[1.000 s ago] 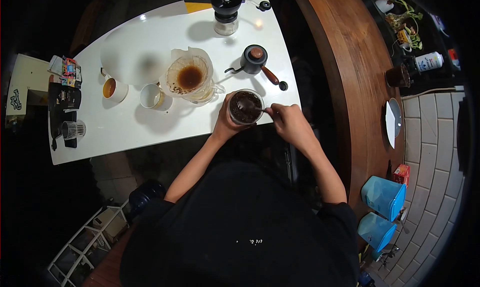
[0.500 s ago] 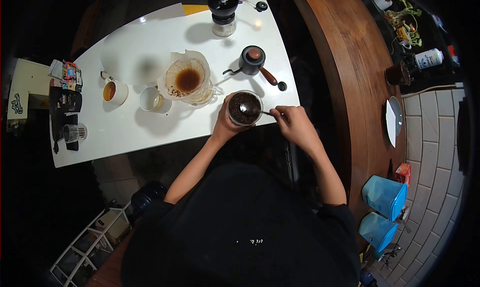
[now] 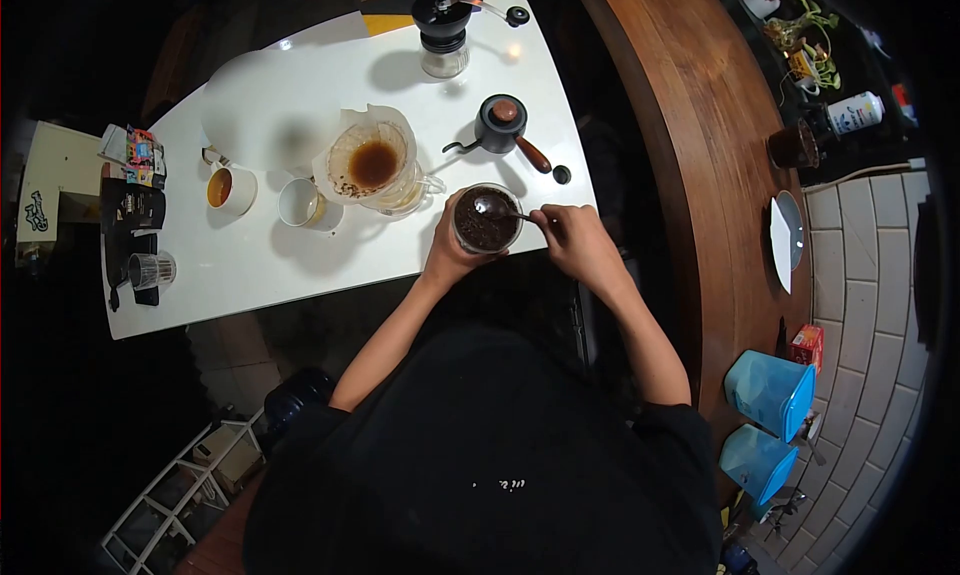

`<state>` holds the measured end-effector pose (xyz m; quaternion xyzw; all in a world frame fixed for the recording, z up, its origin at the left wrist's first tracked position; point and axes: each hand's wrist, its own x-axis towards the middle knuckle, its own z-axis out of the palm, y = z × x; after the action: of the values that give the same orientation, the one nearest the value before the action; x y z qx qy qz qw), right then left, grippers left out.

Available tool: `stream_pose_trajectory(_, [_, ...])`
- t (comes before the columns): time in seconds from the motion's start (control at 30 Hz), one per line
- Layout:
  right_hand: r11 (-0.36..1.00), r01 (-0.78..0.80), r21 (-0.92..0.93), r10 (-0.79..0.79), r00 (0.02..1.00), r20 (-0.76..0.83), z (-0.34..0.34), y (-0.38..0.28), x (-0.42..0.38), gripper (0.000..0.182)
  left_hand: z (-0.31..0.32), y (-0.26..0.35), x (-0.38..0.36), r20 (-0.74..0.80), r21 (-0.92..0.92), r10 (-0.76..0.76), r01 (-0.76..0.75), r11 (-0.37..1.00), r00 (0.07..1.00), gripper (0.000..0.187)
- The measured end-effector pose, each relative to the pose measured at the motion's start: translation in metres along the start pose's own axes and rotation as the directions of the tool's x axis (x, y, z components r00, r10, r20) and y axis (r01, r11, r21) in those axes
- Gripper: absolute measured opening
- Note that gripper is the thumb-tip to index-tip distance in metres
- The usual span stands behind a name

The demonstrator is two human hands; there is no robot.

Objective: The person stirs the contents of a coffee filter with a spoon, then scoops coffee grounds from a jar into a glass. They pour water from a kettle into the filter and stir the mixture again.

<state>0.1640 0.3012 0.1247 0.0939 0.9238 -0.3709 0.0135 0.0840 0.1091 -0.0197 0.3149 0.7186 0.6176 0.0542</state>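
My left hand [image 3: 449, 252] wraps round the left side of a glass [image 3: 487, 245] filled with dark, grainy contents, near the front edge of the white table [image 3: 250, 275]. Pinched in my right hand [image 3: 578, 237] is the handle of a spoon [image 3: 494, 206], whose shiny bowl lies over the dark contents inside the rim. Left of the glass stands a dripper with a paper filter [image 3: 388, 125] holding brown liquid. Behind the glass is a black kettle [image 3: 500, 125] with a wooden handle.
A hand grinder [image 3: 443, 40] stands at the back. Further left are a white cup [image 3: 299, 203], a cup with orange-brown contents [image 3: 232, 189] and an empty-looking glass [image 3: 152, 270]. A wooden counter [image 3: 670, 125] runs along the right, with blue-lidded containers [image 3: 770, 395].
My right hand has shifted slightly left and the spoon's bowl has moved up and left within the glass. My left hand still holds the glass.
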Motion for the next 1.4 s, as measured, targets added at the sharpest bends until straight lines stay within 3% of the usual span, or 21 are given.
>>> stream_pose_trajectory(0.17, [0.997, -0.062, 0.036, 0.060, 0.997, 0.050, -0.014, -0.015, 0.007, 0.026, 0.001, -0.001, -0.001, 0.019, 0.016, -0.020, 0.020, 1.000, 1.000, 0.107])
stream_pose_trajectory(0.27, [0.999, 0.027, 0.020, -0.029, 0.992, 0.121, 0.000, -0.001, 0.012, 0.025, 0.000, 0.003, 0.000, 0.001, -0.025, -0.035, 0.035, 0.999, 0.999, 0.101])
stream_pose_trajectory(0.47, [0.997, 0.072, -0.025, -0.073, 0.997, -0.038, -0.013, -0.011, -0.001, 0.025, 0.001, 0.003, 0.000, -0.033, 0.037, 0.011, -0.009, 0.999, 0.999, 0.100])
stream_pose_trajectory(0.53, [0.997, -0.074, 0.015, 0.072, 0.992, 0.106, -0.021, -0.014, -0.003, 0.024, 0.002, 0.003, 0.001, -0.034, 0.022, 0.014, -0.013, 1.000, 0.999, 0.101])
stream_pose_trajectory(0.63, [0.999, 0.012, 0.030, -0.018, 0.984, 0.179, -0.008, 0.000, -0.004, 0.024, 0.002, 0.001, 0.000, -0.023, -0.004, -0.008, 0.008, 1.000, 1.000, 0.101])
stream_pose_trajectory(0.73, [0.999, 0.048, -0.004, -0.047, 0.987, 0.156, -0.011, -0.002, -0.005, 0.024, 0.003, 0.000, 0.000, -0.026, -0.013, -0.021, 0.021, 1.000, 0.999, 0.101])
stream_pose_trajectory(0.87, [0.998, 0.010, 0.058, -0.022, 0.977, 0.210, -0.018, -0.004, 0.003, 0.023, 0.003, 0.000, -0.001, -0.025, -0.024, -0.029, 0.029, 0.999, 0.999, 0.102])
stream_pose_trajectory(0.93, [0.999, -0.018, -0.039, 0.028, 0.962, 0.272, -0.015, -0.005, 0.001, 0.022, 0.003, -0.001, -0.001, -0.025, -0.020, -0.028, 0.028, 0.999, 0.999, 0.102])
stream_pose_trajectory(0.97, [0.999, -0.017, -0.040, 0.027, 0.962, 0.273, -0.014, -0.004, 0.000, 0.022, 0.003, -0.001, -0.001, -0.023, -0.018, -0.026, 0.026, 1.000, 0.999, 0.102])
stream_pose_trajectory(1.03, [0.989, 0.139, -0.039, -0.133, 0.981, 0.139, -0.015, -0.001, -0.003, 0.022, 0.002, -0.003, -0.001, -0.021, 0.006, -0.007, 0.007, 1.000, 1.000, 0.103])
stream_pose_trajectory(1.13, [0.994, 0.009, -0.105, 0.010, 0.983, 0.183, -0.033, -0.014, 0.005, 0.019, 0.002, 0.001, 0.000, -0.022, 0.023, 0.011, -0.010, 1.000, 1.000, 0.103])
stream_pose_trajectory(1.27, [0.981, 0.025, -0.191, 0.002, 0.990, 0.141, -0.027, -0.010, 0.004, 0.021, 0.001, 0.002, 0.001, -0.024, 0.017, 0.016, -0.015, 1.000, 1.000, 0.103])
stream_pose_trajectory(1.4, [0.994, 0.029, -0.110, -0.013, 0.989, 0.144, -0.036, -0.015, 0.008, 0.021, 0.001, -0.003, 0.000, -0.037, 0.059, 0.049, -0.047, 0.997, 0.998, 0.103])
